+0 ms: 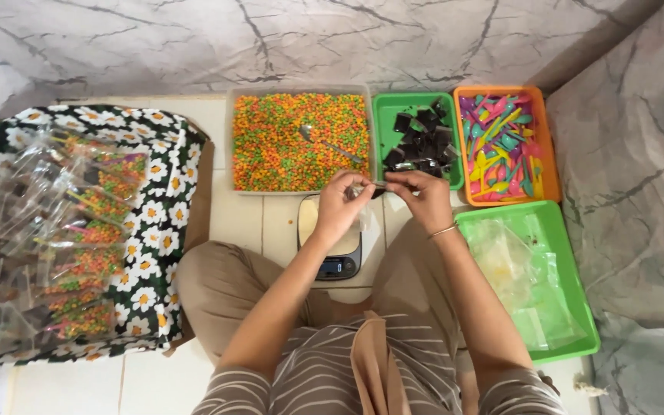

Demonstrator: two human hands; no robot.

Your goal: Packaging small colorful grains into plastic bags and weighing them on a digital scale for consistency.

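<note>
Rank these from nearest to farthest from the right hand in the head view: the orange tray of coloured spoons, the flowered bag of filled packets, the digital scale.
From the right hand:
1. Digital scale, just below-left.
2. Orange tray of coloured spoons, to the right.
3. Flowered bag of filled packets, far left.

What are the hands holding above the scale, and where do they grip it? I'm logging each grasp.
Both hands, left and right, pinch a small clear bag by its top edge, one at each end.

A pale tiled floor [247,219] meets grey marble-patterned walls [117,46] behind and to the right, all evenly lit.
</note>
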